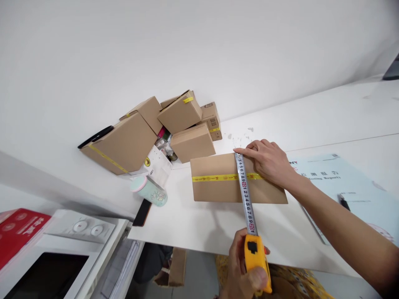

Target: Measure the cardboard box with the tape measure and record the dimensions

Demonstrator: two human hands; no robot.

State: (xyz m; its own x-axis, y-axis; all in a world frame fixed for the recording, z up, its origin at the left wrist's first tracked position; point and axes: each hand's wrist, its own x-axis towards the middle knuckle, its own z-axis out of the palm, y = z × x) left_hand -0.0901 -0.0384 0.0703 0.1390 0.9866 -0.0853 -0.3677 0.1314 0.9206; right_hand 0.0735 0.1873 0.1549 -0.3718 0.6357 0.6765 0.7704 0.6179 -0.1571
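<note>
A closed cardboard box (215,192) with a yellow printed tape strip lies on the white table. My left hand (241,270) is wrapped around the yellow case of a tape measure (256,259) at the table's front edge. The metal blade runs from the case across the top of the box, showing numbers past 20 near the case. At the box's far edge, my right hand (269,160) presses the blade's end with its index finger. Its other fingers are curled over the box, and its thumb is hidden.
Several cardboard boxes (124,141) are stacked against the wall at the left. A mint cup (151,192) stands near the left table edge. Under my right forearm lie a light-blue report (358,182) and a black pen (344,202). A white microwave (59,253) is at lower left.
</note>
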